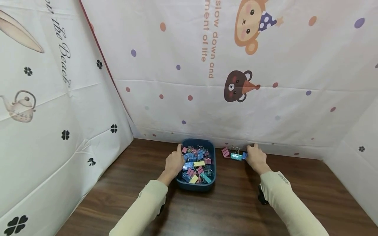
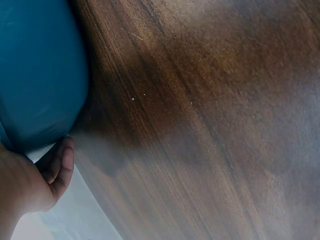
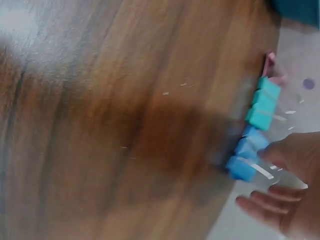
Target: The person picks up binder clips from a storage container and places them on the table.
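Observation:
A dark blue plastic bin (image 1: pixel 195 187) holds many binder clips in pink, blue, yellow and teal. My left hand (image 1: pixel 174 162) grips its left side in the head view; the left wrist view shows those fingers (image 2: pixel 64 167) bent at the bin's lower wall (image 2: pixel 42 75). To the right of the bin, a short row of clips lies along the back edge: pink clips (image 1: pixel 225 152), a teal clip (image 1: pixel 236 156) and blue clips (image 3: pixel 246 155). My right hand (image 1: pixel 256 157) is at the blue end, thumb tip over a blue clip, other fingers spread apart from it.
A dark wood-grain table (image 1: pixel 230 209) carries everything. White printed cloth (image 1: pixel 177 108) rises right behind the bin and the clip row. More cloth (image 1: pixel 97 147) closes off the left side, and another panel (image 1: pixel 354 164) the right.

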`<state>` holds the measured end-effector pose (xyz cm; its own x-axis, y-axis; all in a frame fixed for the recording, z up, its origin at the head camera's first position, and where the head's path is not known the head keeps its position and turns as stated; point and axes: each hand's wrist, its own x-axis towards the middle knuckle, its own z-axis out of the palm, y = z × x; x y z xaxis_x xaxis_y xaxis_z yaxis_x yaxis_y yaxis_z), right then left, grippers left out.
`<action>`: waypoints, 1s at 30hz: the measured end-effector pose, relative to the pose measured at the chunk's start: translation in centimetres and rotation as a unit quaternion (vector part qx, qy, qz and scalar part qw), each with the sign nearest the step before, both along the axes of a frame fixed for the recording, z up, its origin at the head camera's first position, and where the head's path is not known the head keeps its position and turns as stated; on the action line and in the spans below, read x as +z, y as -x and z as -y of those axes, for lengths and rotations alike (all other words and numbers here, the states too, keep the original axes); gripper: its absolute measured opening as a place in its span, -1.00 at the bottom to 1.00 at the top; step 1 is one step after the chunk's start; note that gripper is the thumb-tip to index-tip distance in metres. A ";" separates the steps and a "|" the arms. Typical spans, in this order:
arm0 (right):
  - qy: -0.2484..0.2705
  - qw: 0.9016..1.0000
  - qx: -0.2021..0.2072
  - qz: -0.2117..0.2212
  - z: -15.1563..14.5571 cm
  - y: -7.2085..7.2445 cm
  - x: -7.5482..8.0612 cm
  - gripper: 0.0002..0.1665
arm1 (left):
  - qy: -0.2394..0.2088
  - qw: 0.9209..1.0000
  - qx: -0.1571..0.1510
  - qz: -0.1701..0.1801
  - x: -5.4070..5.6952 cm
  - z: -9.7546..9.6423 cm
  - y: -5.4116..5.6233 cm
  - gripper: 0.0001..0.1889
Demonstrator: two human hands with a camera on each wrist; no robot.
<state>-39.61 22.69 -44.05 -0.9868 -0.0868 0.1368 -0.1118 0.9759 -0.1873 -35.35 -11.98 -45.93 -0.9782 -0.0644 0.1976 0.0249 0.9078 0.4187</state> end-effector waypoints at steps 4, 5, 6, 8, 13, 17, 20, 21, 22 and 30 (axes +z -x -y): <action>-0.017 1.000 -0.012 0.005 1.3 -0.5 2.1 -0.76 | -0.003 1.000 0.001 0.002 0.1 0.0 0.0 -0.39; -0.021 1.000 -0.011 0.001 1.7 -0.6 2.6 -0.81 | -0.003 1.000 0.001 0.003 0.1 0.0 0.0 -0.39; -0.023 1.000 -0.009 -0.006 2.0 -0.7 3.2 -0.85 | -0.004 1.000 0.000 0.003 0.1 -0.1 0.0 -0.40; -0.029 0.999 0.001 -0.021 2.8 -0.8 4.2 -0.84 | -0.005 1.000 -0.002 0.003 0.1 -0.1 0.0 -0.40; -0.029 0.998 0.037 -0.029 5.7 -1.5 6.3 -0.57 | -0.003 1.000 -0.004 0.003 0.0 -0.1 0.0 -0.38; -0.008 0.996 0.074 -0.038 8.7 -2.0 7.2 -0.67 | 0.004 1.000 0.003 0.009 -0.1 0.1 0.0 -0.37; 0.017 0.993 0.112 -0.033 10.9 -2.0 7.2 -0.84 | 0.008 1.000 0.003 0.012 -0.1 0.2 -0.1 -0.37; 0.027 0.992 0.121 -0.026 11.6 -1.9 7.1 -0.84 | 0.008 1.000 0.001 0.012 -0.1 0.2 -0.1 -0.37; 0.036 0.991 0.130 -0.016 12.3 -1.7 7.0 -0.80 | 0.006 1.000 -0.001 0.010 -0.1 0.1 -0.1 -0.37; 0.022 0.987 0.139 0.080 16.6 0.1 4.5 -0.63 | -0.003 1.000 0.004 0.004 -0.3 0.0 0.3 -0.39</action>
<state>-39.72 6.04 -39.51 -0.9350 -0.3544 -0.0090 -0.3394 0.9021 -0.2665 -35.63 -11.98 -46.18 -0.9791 -0.0733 0.1897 0.0145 0.9053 0.4246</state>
